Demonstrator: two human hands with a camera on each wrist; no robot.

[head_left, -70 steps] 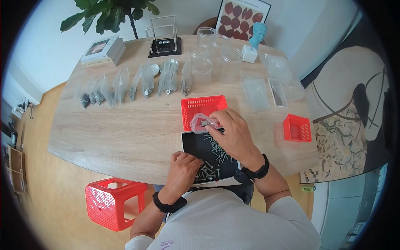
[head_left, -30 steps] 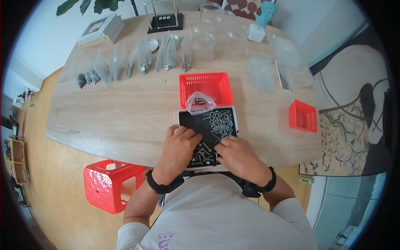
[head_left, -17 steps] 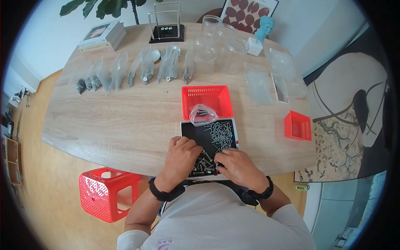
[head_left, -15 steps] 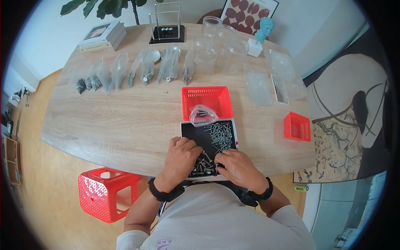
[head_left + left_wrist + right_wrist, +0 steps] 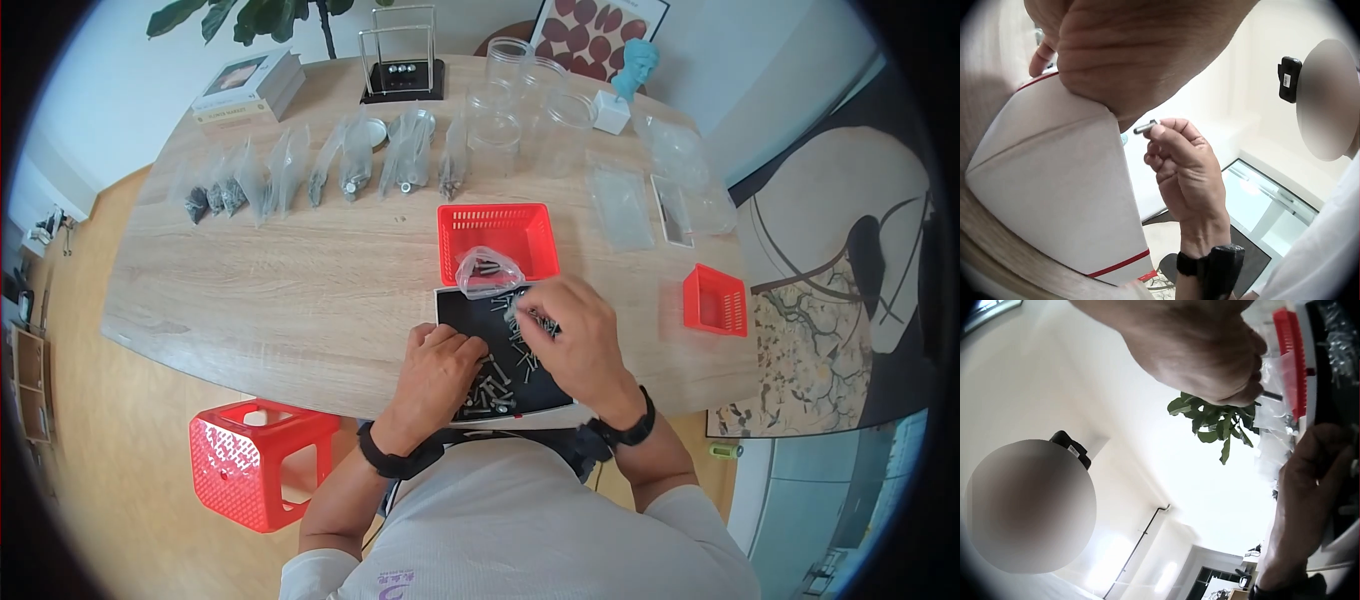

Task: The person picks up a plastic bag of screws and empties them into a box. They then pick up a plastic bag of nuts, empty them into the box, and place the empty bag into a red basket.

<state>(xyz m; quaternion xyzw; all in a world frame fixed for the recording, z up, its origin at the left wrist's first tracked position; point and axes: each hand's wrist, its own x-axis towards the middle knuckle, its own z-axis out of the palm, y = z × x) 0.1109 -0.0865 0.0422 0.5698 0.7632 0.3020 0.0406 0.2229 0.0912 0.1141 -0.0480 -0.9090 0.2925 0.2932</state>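
Observation:
My right hand (image 5: 572,335) is raised over the right side of a black-lined tray (image 5: 462,312), and its thumb and fingers pinch a short silver bolt (image 5: 1145,127). My left hand (image 5: 437,378) lies across the tray's left rim with its fingers bent down inside; I cannot tell whether they grip anything. Larger bolts (image 5: 492,392) are heaped by those fingers, and smaller screws (image 5: 527,362) lie under the right hand, partly hidden by it. At the tray's far rim, an open clear plastic bag (image 5: 490,275) with several bolts inside overlaps the red basket (image 5: 540,245).
Several bags of hardware (image 5: 355,165) stand in a row at the back left. Clear jars (image 5: 495,140) and a blue bust (image 5: 637,70) are behind. Flat clear bags (image 5: 622,205) and a small red basket (image 5: 715,300) are on the right. A red stool (image 5: 262,465) stands beside the table.
The right hand went from over the bag to the bolts at the tray's near side, then rose and moved away from the body with a bolt. The left hand has hardly moved.

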